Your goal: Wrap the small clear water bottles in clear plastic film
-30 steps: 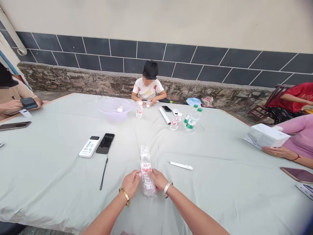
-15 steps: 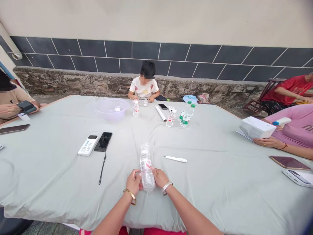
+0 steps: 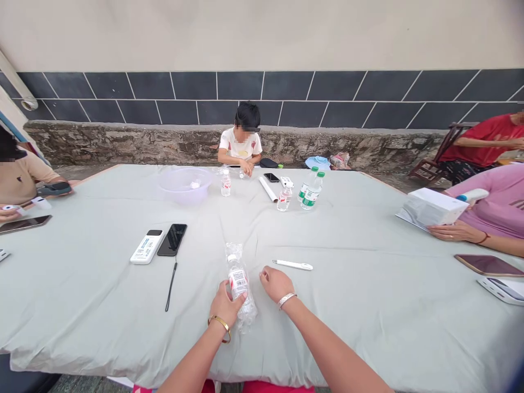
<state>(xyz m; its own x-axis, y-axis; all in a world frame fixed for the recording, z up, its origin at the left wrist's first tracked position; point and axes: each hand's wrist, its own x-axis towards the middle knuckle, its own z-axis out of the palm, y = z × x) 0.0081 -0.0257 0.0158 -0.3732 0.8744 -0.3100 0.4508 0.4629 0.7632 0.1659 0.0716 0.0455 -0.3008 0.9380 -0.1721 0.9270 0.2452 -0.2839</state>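
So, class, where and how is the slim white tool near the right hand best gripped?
Probably mid-body, from the near side, where the right hand is: the slim white tool lies flat and crosswise, so its long edges could be pinched from above.

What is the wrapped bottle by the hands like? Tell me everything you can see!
The bottle is clear and looks like plastic, with a white cap and a white-and-red label showing a barcode. Crinkly see-through film surrounds it. It seems to lie on the greenish-grey cloth, cap end pointing away from the person. The left hand holds its side; the right hand is apart from it.
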